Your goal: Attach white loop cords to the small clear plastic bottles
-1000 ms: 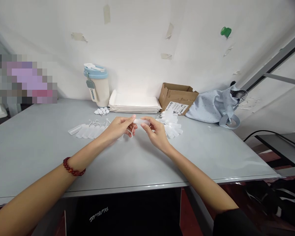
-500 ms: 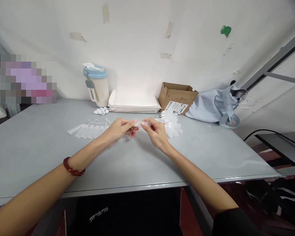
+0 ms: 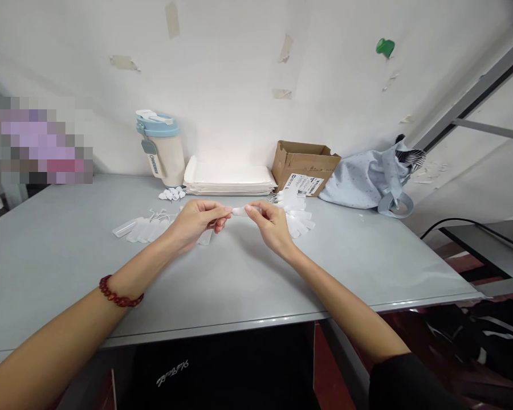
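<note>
A small white plastic tube (image 3: 240, 211) is held level between my two hands above the table. My left hand (image 3: 196, 223) is closed, thumb and forefinger pinching the tube's narrow left end; whether they grip the tip or its thin cord cannot be made out. With thumb and fingers closed, my right hand (image 3: 273, 228) grips the wider right end and hides part of it. Beside my left hand lies a row of translucent white sleeves (image 3: 147, 229) with cords. Similar white pieces (image 3: 298, 219) fan out behind my right hand.
Along the wall stand a blue-lidded tumbler (image 3: 162, 148), a stack of white envelopes (image 3: 231, 177), a cardboard box (image 3: 303, 162) and a light blue cloth bag (image 3: 359, 179). Small white caps (image 3: 171, 193) sit before the tumbler. The grey table (image 3: 248, 285) ends at a front edge.
My left hand has shifted slightly left, and more of the white tube shows between the hands. The cord hanging below the left fingers is no longer visible. The view has turned slightly right.
</note>
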Demonstrator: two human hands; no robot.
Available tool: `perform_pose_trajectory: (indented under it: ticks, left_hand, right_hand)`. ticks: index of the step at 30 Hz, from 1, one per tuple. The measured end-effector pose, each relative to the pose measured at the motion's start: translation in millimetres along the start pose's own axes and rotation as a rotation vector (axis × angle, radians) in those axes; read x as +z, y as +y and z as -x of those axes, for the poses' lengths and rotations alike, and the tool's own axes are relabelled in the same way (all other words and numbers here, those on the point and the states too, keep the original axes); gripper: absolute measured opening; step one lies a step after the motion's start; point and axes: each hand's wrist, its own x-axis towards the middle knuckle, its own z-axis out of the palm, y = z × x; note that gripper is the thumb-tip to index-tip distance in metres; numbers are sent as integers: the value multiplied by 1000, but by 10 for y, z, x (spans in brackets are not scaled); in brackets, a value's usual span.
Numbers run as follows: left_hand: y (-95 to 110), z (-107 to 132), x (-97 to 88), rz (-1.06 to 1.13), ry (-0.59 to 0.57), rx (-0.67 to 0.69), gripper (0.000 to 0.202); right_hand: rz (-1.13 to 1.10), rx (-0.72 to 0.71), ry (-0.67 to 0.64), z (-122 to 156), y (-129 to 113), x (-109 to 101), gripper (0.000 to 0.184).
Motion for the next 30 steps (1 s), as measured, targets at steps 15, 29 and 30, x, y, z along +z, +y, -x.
perform_pose_trajectory:
  ticks: [15,29,30]
  left_hand:
    - [72,-163,-504,-118,506,67,15]
    - [-68,-276,-1088,-1010,603,47,12]
    - [-88,-289,-1104,-1042,586,40,13]
  right_hand:
    - [422,-22,307,-419,329,-751,27]
    - [711,171,13,-442,449,-1074,14]
    - [724,149,20,-438,447,-1064,14]
